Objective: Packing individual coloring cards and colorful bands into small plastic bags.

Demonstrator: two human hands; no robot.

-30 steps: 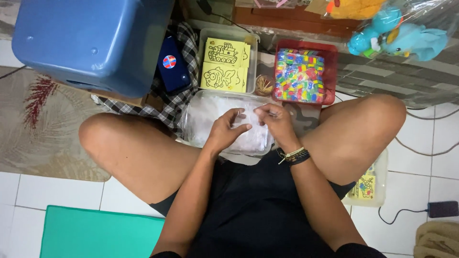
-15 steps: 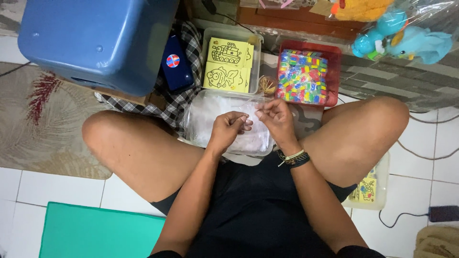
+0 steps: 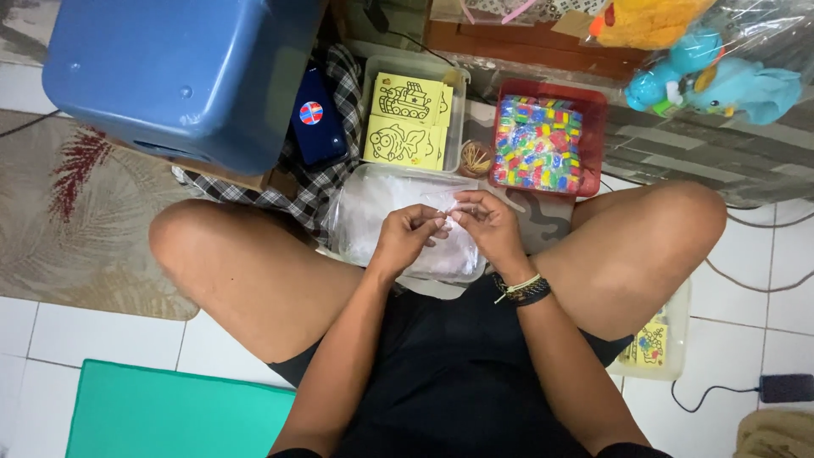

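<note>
Glossy clear plastic bags (image 3: 381,212), smooth blue plastic tub (image 3: 182,72)

Left hand (image 3: 405,236) and right hand (image 3: 489,222) — fingertips together over a clear plastic bag (image 3: 373,208) — between crossed legs.

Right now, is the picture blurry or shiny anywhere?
In the head view, most things look sharp and evenly lit; the clear plastic bag under the left hand and right hand gives whitish glare, the small thing they pinch is too tiny to tell, and edges bend slightly.
</note>
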